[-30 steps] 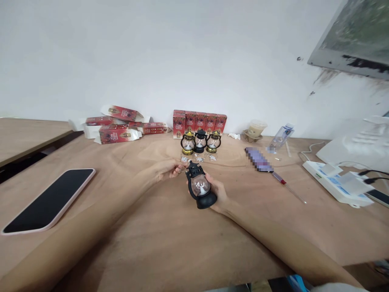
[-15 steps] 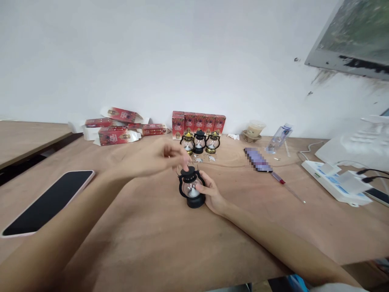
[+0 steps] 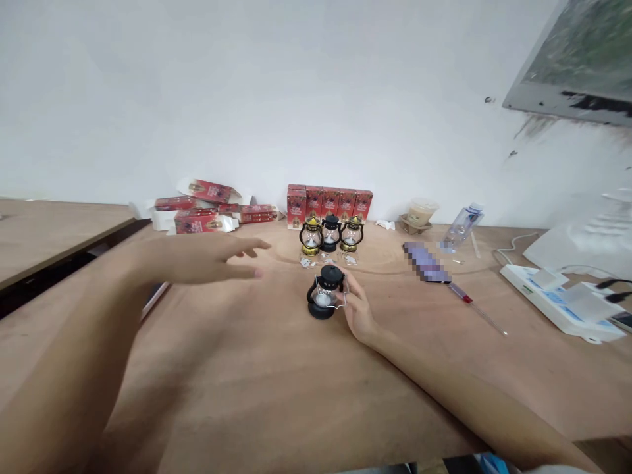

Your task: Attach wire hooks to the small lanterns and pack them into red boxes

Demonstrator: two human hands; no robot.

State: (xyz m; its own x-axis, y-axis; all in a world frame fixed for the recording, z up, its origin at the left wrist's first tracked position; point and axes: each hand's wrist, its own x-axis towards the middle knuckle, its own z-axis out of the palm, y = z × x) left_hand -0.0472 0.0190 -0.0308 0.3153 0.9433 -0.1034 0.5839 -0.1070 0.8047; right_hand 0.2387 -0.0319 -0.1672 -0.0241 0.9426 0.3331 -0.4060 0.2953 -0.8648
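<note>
A small black lantern [image 3: 322, 308] with a clear globe and a white candle shape inside leans slightly right at mid-table. A thin wire handle [image 3: 340, 305] hangs across its front. Against its right side, my right hand [image 3: 361, 315] grips it with curled fingers, partly hidden behind it. My left hand [image 3: 197, 258] is off to the left, fingers stretched out and apart, holding nothing. Behind the held lantern stand a black lantern [image 3: 330, 236] and two gold-and-black ones, a left one [image 3: 311, 238] and a right one [image 3: 351, 236]. Small clear packets [image 3: 350, 259] lie before them.
Upright red boxes [image 3: 330, 201] line the wall; opened red boxes [image 3: 197, 220] are heaped left. At right are a drink cup [image 3: 422, 212], a bottle [image 3: 463, 227], a blurred-out phone [image 3: 425, 263], a screwdriver [image 3: 478, 311] and a power strip [image 3: 553, 306]. My left arm mostly covers another phone [image 3: 154, 299].
My left hand has drawn away from the lantern's top to the left and its fingers have straightened. The lantern has tipped slightly, and its wire handle now hangs in front.
</note>
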